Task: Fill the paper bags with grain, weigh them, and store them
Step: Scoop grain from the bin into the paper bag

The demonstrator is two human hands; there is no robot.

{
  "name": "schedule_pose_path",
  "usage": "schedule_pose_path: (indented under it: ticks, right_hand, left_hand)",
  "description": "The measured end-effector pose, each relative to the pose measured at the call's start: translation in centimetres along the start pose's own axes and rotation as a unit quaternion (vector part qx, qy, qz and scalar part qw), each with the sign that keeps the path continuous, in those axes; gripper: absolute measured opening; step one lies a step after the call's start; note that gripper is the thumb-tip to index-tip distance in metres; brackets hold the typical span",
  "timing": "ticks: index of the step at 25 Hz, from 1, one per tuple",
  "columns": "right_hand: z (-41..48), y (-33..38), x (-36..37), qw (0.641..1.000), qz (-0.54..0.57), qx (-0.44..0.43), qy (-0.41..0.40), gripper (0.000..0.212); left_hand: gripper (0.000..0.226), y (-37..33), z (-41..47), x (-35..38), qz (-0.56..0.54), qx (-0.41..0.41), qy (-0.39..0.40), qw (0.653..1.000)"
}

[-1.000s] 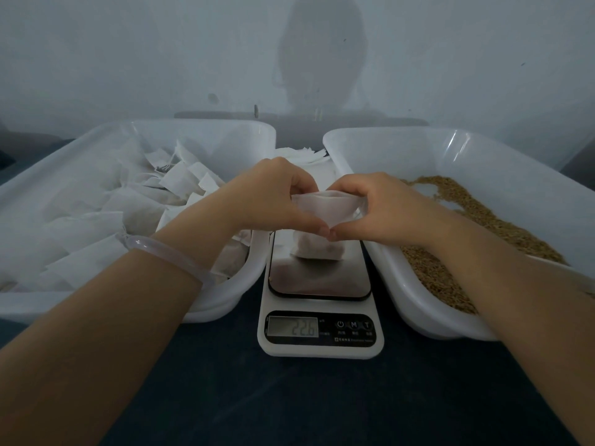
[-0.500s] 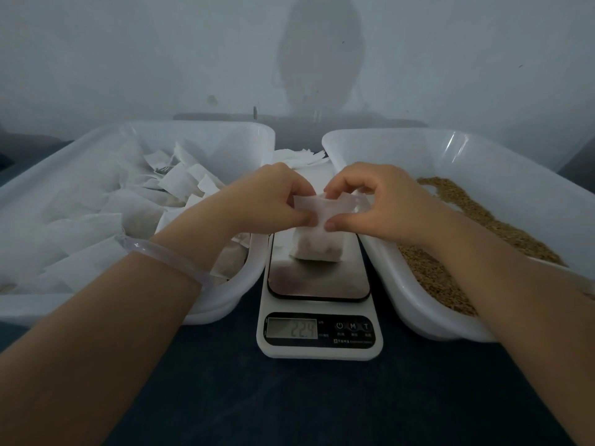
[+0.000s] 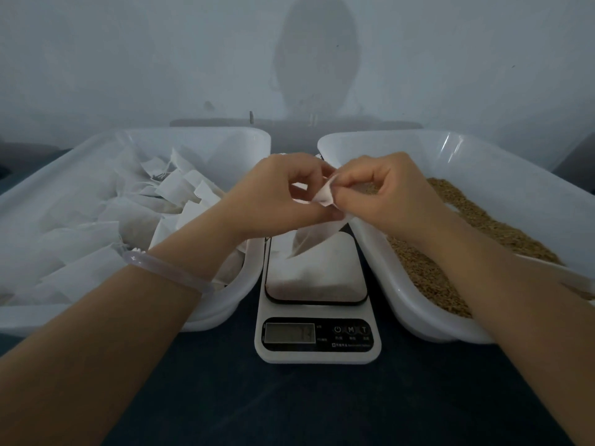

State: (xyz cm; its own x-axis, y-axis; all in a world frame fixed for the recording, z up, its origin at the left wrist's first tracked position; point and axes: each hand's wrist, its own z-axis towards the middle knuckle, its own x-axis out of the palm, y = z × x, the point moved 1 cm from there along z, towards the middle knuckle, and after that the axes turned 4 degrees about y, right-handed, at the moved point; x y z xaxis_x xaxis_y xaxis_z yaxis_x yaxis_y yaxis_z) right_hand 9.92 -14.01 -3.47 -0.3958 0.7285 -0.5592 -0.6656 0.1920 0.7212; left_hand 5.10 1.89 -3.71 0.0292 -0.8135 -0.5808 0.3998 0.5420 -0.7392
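Your paper bag [image 3: 317, 233] is up between your two hands, over the far part of the scale's platform [image 3: 322, 278]. Your left hand [image 3: 277, 201] pinches its top edge from the left, thumb and fingers curled onto the paper. Your right hand [image 3: 389, 194] pinches a folded-up corner of the same edge from the right. The bag's body hangs below both grips, tilted, its lower corner pointing down to the left. I cannot tell whether that corner touches the platform.

The scale [image 3: 317, 355] sits on the dark table [image 3: 306, 407] between two white trays, close to both. Its display [image 3: 289, 333] is too blurred to read. The left tray [image 3: 206, 132] holds a heap of white paper bags [image 3: 180, 191], and your left forearm, with a clear bracelet [image 3: 167, 268], crosses its near right corner. The right tray [image 3: 418, 136] holds grain [image 3: 421, 275], and your right forearm lies across it.

The tray walls flank your hands on either side. Open table lies in front of the scale.
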Motion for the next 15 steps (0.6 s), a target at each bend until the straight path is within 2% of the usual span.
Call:
schedule_pose_path:
  ticks: [3,5,7,12,15]
  right_hand:
    - [-0.1,0.1,-0.2,0.999,0.017,-0.020,0.023,0.020]
    - [-0.1,0.2,-0.2,1.000,0.005,-0.007,0.026,0.021]
    - [0.0,0.2,-0.3,1.000,0.003,0.003,0.017,0.021]
    - [-0.1,0.1,-0.6,0.999,-0.024,0.020,0.017,0.027]
    - [-0.4,0.5,-1.5,0.998,-0.044,0.033,0.032,0.025]
  left_hand:
    - [0.056,-0.2,0.0,0.3,-0.083,-0.042,0.048,0.994]
    - [0.069,-0.2,-0.1,0.4,-0.080,-0.075,0.089,0.990]
    - [0.074,-0.3,-0.1,0.4,-0.068,-0.084,0.110,0.988]
    - [0.067,-0.3,0.1,0.6,0.089,-0.065,0.111,0.988]
    - [0.045,0.1,0.3,0.7,0.145,-0.079,0.099,0.981]
